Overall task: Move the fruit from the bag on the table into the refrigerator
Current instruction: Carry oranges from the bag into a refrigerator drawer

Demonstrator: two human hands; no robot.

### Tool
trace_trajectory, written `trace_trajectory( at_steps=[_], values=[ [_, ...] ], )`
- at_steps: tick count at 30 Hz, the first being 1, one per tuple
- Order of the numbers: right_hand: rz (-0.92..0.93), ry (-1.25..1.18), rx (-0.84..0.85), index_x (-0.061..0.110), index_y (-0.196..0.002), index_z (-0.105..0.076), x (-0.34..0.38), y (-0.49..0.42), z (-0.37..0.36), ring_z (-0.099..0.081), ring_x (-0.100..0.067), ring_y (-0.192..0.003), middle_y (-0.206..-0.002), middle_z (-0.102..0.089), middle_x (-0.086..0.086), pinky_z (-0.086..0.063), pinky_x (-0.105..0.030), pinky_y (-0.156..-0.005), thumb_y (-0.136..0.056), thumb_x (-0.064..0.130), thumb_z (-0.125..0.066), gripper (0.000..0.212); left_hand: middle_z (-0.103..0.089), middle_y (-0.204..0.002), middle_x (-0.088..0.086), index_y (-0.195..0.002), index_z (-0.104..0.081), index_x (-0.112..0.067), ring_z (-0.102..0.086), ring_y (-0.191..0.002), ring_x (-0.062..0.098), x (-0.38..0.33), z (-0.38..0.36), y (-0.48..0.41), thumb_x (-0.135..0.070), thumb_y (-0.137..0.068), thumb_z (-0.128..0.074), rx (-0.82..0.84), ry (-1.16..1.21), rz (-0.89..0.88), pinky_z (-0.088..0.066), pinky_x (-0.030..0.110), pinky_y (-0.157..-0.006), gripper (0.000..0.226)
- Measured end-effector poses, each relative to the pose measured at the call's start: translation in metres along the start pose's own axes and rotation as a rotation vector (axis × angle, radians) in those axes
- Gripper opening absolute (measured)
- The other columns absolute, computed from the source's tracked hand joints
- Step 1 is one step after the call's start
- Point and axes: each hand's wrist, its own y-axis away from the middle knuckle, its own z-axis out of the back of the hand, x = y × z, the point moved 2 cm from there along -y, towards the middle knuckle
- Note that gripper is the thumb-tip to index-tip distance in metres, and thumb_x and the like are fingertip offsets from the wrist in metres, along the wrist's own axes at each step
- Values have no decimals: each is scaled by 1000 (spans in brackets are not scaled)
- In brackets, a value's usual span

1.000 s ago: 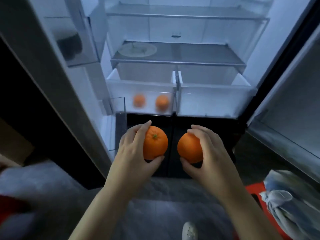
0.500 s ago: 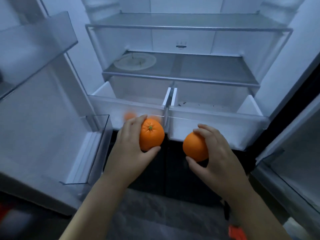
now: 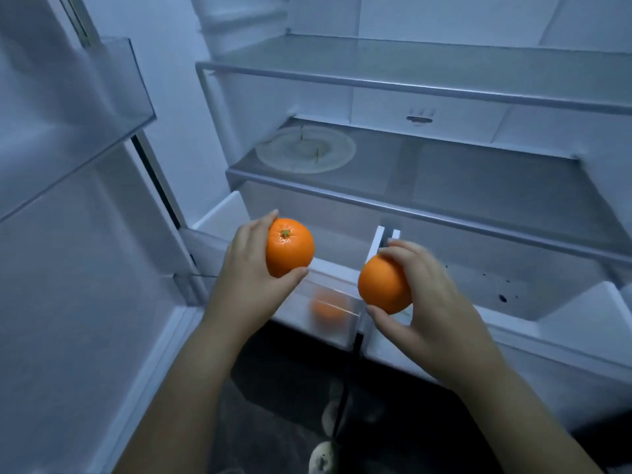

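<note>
Left hand [image 3: 248, 285] and right hand [image 3: 429, 309] each grip 1 orange.

Both open crisper drawers [image 3: 342, 268] gape upward below the lower shelf [image 3: 427, 213]; one orange [image 3: 328, 311] inside left.

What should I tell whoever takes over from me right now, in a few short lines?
Left hand: holds an orange over the left crisper drawer.
Right hand: holds a second orange near the divider between the two open drawers.
Done: at least one orange already shows through the left drawer's front.
Left: drop both in. The bag isn't in view, so check it for more fruit.
</note>
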Motion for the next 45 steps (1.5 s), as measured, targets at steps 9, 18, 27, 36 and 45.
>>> trace_trajectory(
  at_steps=[9,18,27,36,45],
  values=[
    [104,55,216,29,-133,-34,-41,-101,-43,-38,-10,-126,-142,-35,10,-35,-20,-91,-78,51,-59,65,-33,-143,-6,-144,-24,-34,-38,-128,18,55,-28,-99,-39,-73,-76,103,-109,91,-37,34,-96,89],
    [134,119,546,26,-136,-29,-61,-161,-98,-39,-14,-123,-139,-35,6,-40,-27,-92,-80,51,-61,69,-37,-139,-5,-138,-30,-30,-44,-121,19,80,-47,-152,-37,-68,-78,450,-340,87,-43,40,-94,85],
    [-38,334,1006,15,-128,-43,-65,-193,-181,-55,-25,-102,-121,-53,-8,-42,-32,-74,-85,45,-62,56,-53,-130,1,-136,-35,-27,-54,-111,24,117,-69,-187,-49,-64,-78,711,-665,112,-47,39,-87,87],
    [-132,296,1001,9,-139,-32,-69,-194,-215,-47,-30,-119,-136,-39,-14,-42,-36,-93,-86,35,-63,67,-45,-138,7,-142,-25,-23,-50,-117,29,145,-99,-194,-30,-71,-79,867,-702,190,-47,40,-92,89],
    [-151,376,1002,5,-141,-27,-74,-190,-230,-44,-31,-124,-139,-37,-16,-38,-35,-100,-89,38,-60,71,-45,-138,9,-142,-25,-20,-50,-117,31,157,-115,-191,-29,-71,-79,908,-765,190,-47,42,-93,89]
  ],
)
